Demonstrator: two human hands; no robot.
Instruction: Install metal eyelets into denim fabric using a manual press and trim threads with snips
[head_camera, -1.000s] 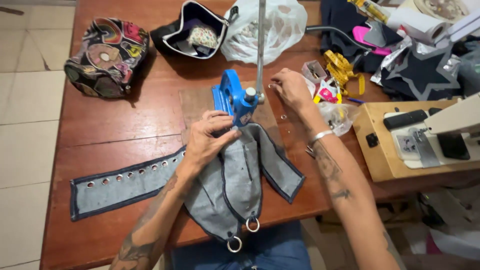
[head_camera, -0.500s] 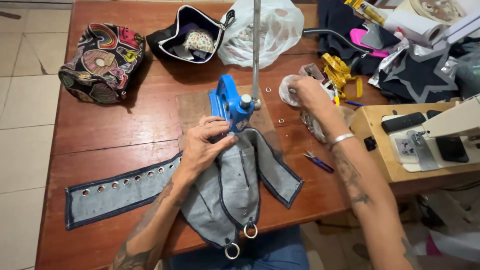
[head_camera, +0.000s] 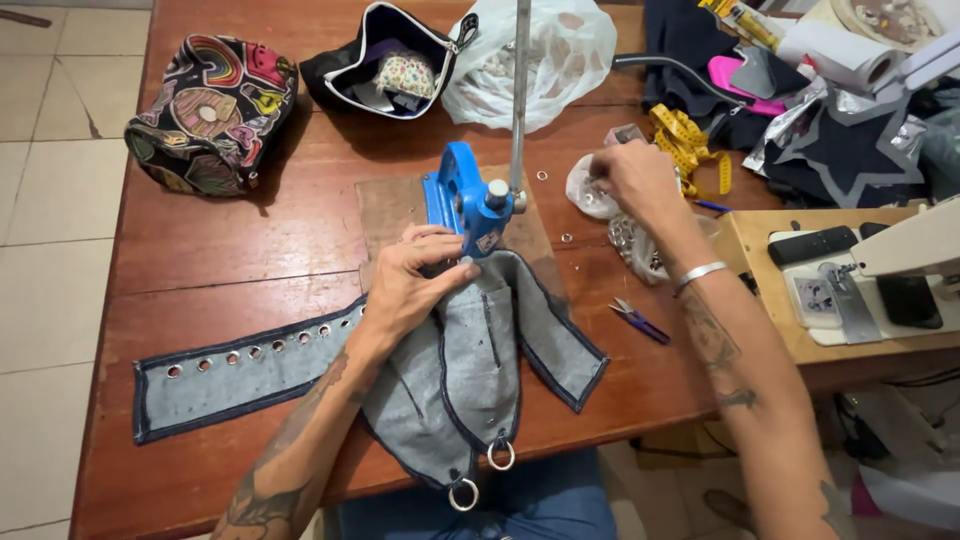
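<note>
Both hands: left hand (head_camera: 412, 285) pressing denim piece (head_camera: 470, 375), right hand (head_camera: 635, 180) outstretched.

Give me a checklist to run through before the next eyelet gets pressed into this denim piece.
1. Denim piece under the blue hand press: ok, left hand pins it at the base.
2. Eyelet in hand: cannot tell, right hand is at the small bag of eyelets, grip hidden.
3. Fingers out of the die: cannot tell, fingertips sit close.
4. Press lever raised: ok.
5. Loose eyelets near the press: not ok, stray on the wooden table.
</note>
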